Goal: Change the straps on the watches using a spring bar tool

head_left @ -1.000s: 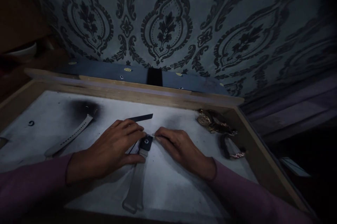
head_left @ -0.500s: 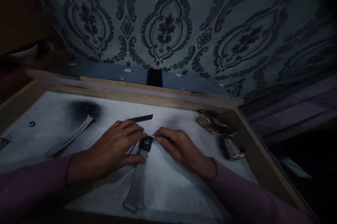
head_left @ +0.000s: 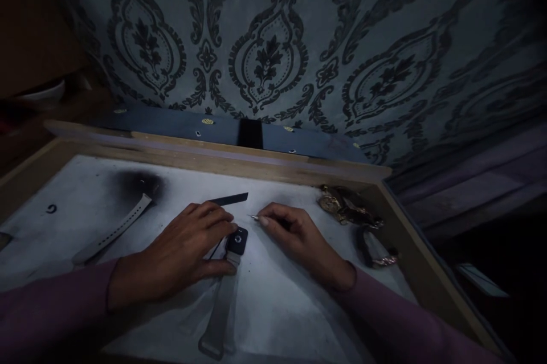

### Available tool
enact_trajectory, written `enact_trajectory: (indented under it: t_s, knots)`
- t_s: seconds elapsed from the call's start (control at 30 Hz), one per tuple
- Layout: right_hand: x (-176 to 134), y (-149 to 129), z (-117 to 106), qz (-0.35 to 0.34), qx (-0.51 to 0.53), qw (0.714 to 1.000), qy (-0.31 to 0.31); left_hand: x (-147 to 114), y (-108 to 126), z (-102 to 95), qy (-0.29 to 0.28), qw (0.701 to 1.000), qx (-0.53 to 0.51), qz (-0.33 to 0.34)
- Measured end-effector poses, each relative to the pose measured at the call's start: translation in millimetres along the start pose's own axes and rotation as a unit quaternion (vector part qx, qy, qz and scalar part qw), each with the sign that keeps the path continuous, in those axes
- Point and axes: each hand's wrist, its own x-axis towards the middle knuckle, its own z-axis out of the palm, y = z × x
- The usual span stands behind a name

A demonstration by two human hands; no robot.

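A smartwatch [head_left: 237, 242] lies face down on the white surface, its dark sensor back facing up. One grey strap [head_left: 219, 313] runs from it toward me. My left hand [head_left: 194, 238] steadies it from the left, fingertips at its upper end and thumb by the strap joint. Between thumb and fingers, my right hand [head_left: 288, 233] pinches a thin, pointed metal tool [head_left: 254, 217]. The tool's tip is just above and right of the watch, apart from it. Behind the left hand is a dark flat strip [head_left: 231, 199], partly hidden.
A loose perforated grey strap [head_left: 113, 233] lies at left, near a small dark curled piece [head_left: 52, 209]. Gold-toned wristwatches [head_left: 337, 204] and another band [head_left: 376, 250] sit by the right side. A raised wooden rim [head_left: 256, 164] borders the worktop. Lighting is dim.
My right hand has drawn the metal tool away from the watch's upper end, slightly up and right. The left hand stays on the watch.
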Motion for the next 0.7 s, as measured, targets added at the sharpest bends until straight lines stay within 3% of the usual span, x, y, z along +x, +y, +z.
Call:
enact_trajectory:
  t_s: [0.53, 0.7]
  knots:
    - [0.2, 0.3, 4.3, 0.024, 0.006, 1.0, 0.01, -3.4, -0.2, 3.9, 0.002, 1.0, -0.002, 0.009]
    - [-1.5, 2.6, 9.9, 0.009, -0.017, 0.999, 0.039, -3.3, -1.9, 6.3, -0.009, 1.0, -0.007, 0.01]
